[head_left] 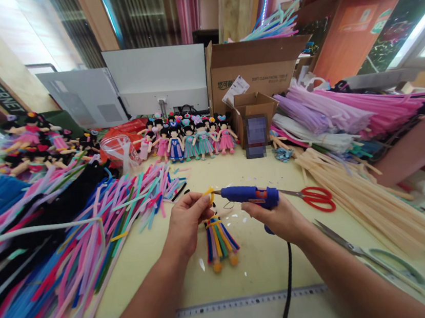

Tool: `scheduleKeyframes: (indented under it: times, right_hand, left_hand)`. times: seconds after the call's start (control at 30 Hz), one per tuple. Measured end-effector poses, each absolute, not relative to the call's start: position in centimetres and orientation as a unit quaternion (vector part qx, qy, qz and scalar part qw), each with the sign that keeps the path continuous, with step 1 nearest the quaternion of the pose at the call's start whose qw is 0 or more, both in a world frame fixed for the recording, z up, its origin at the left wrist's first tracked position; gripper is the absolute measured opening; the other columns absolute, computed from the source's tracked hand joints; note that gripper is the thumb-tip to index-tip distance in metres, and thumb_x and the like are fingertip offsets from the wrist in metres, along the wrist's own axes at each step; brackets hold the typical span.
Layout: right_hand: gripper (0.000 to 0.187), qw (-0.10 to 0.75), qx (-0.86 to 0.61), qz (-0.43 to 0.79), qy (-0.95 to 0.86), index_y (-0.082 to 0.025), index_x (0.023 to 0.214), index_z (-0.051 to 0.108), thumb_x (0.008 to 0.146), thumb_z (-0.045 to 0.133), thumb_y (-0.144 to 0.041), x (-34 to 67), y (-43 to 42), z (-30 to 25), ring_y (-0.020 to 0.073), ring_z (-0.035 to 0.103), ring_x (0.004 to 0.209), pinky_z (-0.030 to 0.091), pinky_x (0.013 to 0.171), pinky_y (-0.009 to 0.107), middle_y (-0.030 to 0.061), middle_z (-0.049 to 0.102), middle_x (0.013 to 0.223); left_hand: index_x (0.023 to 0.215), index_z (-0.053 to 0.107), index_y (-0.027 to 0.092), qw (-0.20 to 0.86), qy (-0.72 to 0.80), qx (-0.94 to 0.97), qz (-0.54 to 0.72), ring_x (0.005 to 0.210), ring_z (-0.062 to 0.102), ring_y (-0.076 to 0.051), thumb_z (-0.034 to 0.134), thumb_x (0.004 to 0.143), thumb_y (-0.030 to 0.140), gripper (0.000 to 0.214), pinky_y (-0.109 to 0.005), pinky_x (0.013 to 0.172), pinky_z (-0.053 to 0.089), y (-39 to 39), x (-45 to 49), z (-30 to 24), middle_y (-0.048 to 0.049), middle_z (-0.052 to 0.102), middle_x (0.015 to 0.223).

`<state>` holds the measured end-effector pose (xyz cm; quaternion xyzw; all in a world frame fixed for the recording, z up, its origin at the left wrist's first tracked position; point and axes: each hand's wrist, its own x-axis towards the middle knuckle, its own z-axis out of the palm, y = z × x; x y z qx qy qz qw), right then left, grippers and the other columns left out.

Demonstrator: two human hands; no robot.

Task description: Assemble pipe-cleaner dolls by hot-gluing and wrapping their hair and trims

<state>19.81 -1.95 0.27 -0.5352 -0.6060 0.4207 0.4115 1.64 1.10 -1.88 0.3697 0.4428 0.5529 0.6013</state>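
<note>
My left hand (189,218) is closed, pinching a small curled piece of yellow pipe cleaner (211,194) between thumb and fingers. My right hand (277,218) grips a blue hot glue gun (246,194), whose metal nozzle points left and meets or nearly meets the yellow piece. Just below my left fingers is a pipe-cleaner doll (219,238) with a skirt of blue, yellow, green and red strips and orange-yellow feet. Its upper part is mostly hidden behind my left fingers, and I cannot tell whether they also hold it. A black cord (289,284) runs down from the gun.
Red-handled scissors (318,199) and pale-green-handled scissors (375,257) lie on the right, beside beige pipe cleaners (360,197). Colourful pipe cleaners (90,236) cover the left side. Finished dolls (190,138) stand at the back by a cardboard box (255,66). A ruler (249,301) runs along the front.
</note>
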Motion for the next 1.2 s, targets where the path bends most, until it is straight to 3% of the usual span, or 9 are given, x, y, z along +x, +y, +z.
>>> scheduleKeyframes:
  times: [0.6, 0.87, 1.2]
  right_hand:
    - [0.02, 0.436, -0.537, 0.419, -0.588, -0.021, 0.059, 0.049, 0.069, 0.059, -0.035, 19.6, -1.9, 0.4, 0.0071, 0.027, 0.045, 0.026, 0.042, 0.023, -0.0065, 0.033, 0.051]
    - [0.016, 0.445, -0.528, 0.418, -0.59, -0.02, 0.062, 0.056, 0.069, 0.061, -0.033, 19.6, -1.8, 0.0, 0.0077, 0.03, 0.047, 0.028, 0.043, 0.022, -0.0059, 0.04, 0.051]
    - [0.021, 0.418, -0.602, 0.276, -0.622, -0.022, 0.077, 0.068, 0.075, 0.063, -0.042, 22.5, 1.0, -3.5, 0.0175, 0.055, 0.063, 0.044, 0.06, 0.03, 0.0003, 0.062, 0.067]
  left_hand:
    - [0.065, 0.063, 0.014, 0.596, 0.447, 0.369, 0.556, 0.046, 0.055, -0.007, 0.082, 0.055, 0.033, 0.029, -0.019, 0.049, 0.047, 1.2, 1.4, -1.9, 0.004, 0.062, 0.054]
    - [0.065, 0.062, 0.015, 0.593, 0.449, 0.372, 0.555, 0.045, 0.054, -0.008, 0.082, 0.055, 0.034, 0.029, -0.019, 0.048, 0.046, 1.0, 1.5, -1.9, 0.0044, 0.061, 0.051]
    - [0.062, 0.063, 0.016, 0.608, 0.449, 0.335, 0.563, 0.045, 0.055, -0.007, 0.086, 0.047, 0.033, 0.032, -0.018, 0.047, 0.045, 1.2, 1.6, -1.5, 0.004, 0.063, 0.052]
